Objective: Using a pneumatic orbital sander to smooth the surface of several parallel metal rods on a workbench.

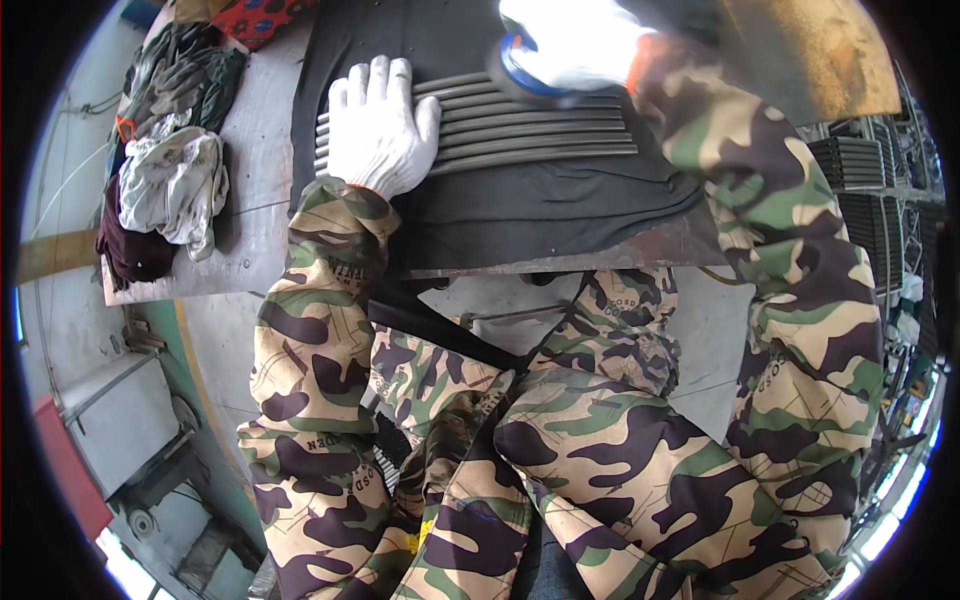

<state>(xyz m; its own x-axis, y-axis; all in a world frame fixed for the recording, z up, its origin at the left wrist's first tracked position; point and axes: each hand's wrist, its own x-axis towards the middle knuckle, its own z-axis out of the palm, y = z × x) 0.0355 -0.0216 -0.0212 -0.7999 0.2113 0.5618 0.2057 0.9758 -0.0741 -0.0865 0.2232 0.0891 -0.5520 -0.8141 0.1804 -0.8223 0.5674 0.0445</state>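
My left hand, in a white knit glove, lies flat with its fingers stretched out over the left part of a row of grey metal rods. The rods lie side by side on a black cloth that covers part of the table. Above their right part is my right hand, also gloved in white and smeared by motion. It is closed on a round blue-edged thing, mostly hidden by the glove. Whether that thing touches the rods I cannot tell.
On the table's left lie a crumpled white cloth, dark cloths and a maroon cloth. A rust-stained yellowish board is at the far right. Stacks of dark metal parts stand beyond the table's right side.
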